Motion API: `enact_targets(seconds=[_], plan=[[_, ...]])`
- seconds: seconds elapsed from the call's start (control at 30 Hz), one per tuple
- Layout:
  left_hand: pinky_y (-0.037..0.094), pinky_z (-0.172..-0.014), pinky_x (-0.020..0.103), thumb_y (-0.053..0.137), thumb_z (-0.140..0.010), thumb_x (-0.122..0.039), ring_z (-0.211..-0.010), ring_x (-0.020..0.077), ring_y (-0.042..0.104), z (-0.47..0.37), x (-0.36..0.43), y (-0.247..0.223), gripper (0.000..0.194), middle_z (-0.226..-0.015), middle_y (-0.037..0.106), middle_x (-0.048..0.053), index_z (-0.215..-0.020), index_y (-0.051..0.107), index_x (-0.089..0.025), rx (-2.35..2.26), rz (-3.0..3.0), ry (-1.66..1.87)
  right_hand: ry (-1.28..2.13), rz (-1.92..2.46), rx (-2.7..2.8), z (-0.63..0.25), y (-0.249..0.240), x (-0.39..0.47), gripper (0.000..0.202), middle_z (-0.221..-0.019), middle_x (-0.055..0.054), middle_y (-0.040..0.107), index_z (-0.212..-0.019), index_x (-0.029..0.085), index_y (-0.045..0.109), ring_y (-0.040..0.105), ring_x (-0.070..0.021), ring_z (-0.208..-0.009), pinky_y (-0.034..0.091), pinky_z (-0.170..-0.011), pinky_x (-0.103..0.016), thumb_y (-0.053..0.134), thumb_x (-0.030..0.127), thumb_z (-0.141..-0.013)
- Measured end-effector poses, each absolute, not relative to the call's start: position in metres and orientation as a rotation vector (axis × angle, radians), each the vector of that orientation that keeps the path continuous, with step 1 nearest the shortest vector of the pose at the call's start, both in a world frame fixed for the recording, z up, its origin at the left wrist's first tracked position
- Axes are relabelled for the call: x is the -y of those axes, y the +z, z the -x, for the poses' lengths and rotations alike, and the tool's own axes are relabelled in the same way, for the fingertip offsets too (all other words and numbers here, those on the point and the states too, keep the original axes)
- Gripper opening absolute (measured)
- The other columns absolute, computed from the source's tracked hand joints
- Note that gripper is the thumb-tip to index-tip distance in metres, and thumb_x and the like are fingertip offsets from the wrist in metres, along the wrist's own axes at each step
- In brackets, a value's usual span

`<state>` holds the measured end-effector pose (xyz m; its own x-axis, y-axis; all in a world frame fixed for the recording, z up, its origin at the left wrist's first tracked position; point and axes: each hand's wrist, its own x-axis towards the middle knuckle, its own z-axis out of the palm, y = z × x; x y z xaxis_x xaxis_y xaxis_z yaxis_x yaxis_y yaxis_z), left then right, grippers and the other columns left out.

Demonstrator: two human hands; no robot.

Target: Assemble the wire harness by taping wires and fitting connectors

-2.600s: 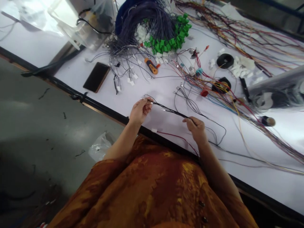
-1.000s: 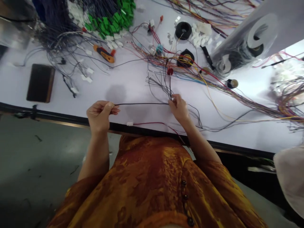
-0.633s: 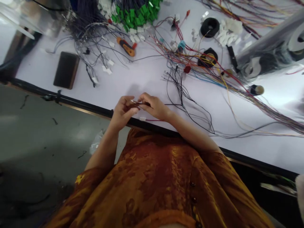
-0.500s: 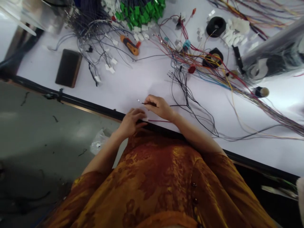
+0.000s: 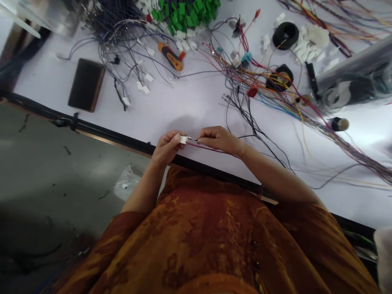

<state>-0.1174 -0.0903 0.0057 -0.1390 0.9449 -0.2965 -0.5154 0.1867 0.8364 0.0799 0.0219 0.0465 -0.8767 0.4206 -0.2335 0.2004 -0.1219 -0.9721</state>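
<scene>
Close to the table's front edge, my left hand (image 5: pixel 168 148) is closed on a white plastic connector housing (image 5: pixel 183 139). A red wire (image 5: pixel 208 148) runs out of that housing toward the right, passing below my other hand. My right hand (image 5: pixel 219 139) pinches a black wire, whose bare metal terminal (image 5: pixel 192 139) points left at the housing's open side. Terminal and housing are at or almost at contact; I cannot tell whether the tip is inside. Beyond my right wrist lies a bundle of thin black wires (image 5: pixel 249 118).
A dark rectangular case (image 5: pixel 86 85) lies at the left. Behind my hands are an orange-black cutter (image 5: pixel 170 56), a heap of green connectors (image 5: pixel 185 16) and many coloured wires (image 5: pixel 275 92). Black tape rolls (image 5: pixel 285 35) and a plastic-wrapped roll (image 5: pixel 355 81) stand at the right.
My left hand has lifted the white connector from the table edge and turned it toward the right. My right hand has shifted right, bringing the black wire's terminal to the connector.
</scene>
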Motion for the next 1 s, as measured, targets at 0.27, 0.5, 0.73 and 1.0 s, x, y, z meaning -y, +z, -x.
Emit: enact_targets(seconds=[0.27,0.5,0.73,1.0], plan=[[0.048,-0.054,0.017,0.087,-0.070,-0.050,-0.054,0.0057,0.055,0.120,0.083,0.006,0.038,-0.066,0.064,0.000,-0.082,0.074,-0.016,-1.092,-0.523,1.323,2.159,0.698,2.018,-0.083,0.047,-0.020,0.026,-0.063,0.007,0.045,-0.084,0.013,0.065,0.035,-0.0052,-0.057,0.026,-0.054,-0.021,0.059,0.037,-0.094],[0.047,-0.055,0.023,0.077,-0.079,-0.050,-0.055,0.0085,0.054,0.124,0.085,0.005,0.032,-0.066,0.063,0.000,-0.085,0.074,-0.019,-1.238,-0.741,1.274,2.076,0.749,1.984,-0.083,0.046,-0.015,0.025,-0.061,0.006,0.045,-0.080,0.015,0.064,0.034,-0.0060,-0.055,0.028,-0.053,-0.022,0.059,0.036,-0.092],[0.052,-0.063,0.025,0.074,-0.082,-0.036,-0.063,0.0110,0.061,0.118,0.096,0.019,0.020,-0.074,0.069,0.001,-0.090,0.074,-0.018,-1.527,-1.025,1.257,1.648,0.870,2.127,-0.073,0.039,0.012,0.025,-0.060,0.006,0.046,-0.075,0.015,0.063,0.038,-0.0071,-0.059,0.029,-0.059,-0.023,0.056,0.031,-0.093],[0.053,-0.066,0.024,0.079,-0.078,-0.044,-0.065,0.0103,0.061,0.110,0.102,0.006,0.036,-0.078,0.066,-0.001,-0.103,0.068,-0.020,-1.357,-0.907,1.270,1.540,0.981,2.026,-0.058,0.020,0.030,0.028,-0.069,0.003,0.061,-0.082,0.015,0.068,0.049,-0.0078,-0.062,0.035,-0.062,-0.022,0.055,0.036,-0.096]])
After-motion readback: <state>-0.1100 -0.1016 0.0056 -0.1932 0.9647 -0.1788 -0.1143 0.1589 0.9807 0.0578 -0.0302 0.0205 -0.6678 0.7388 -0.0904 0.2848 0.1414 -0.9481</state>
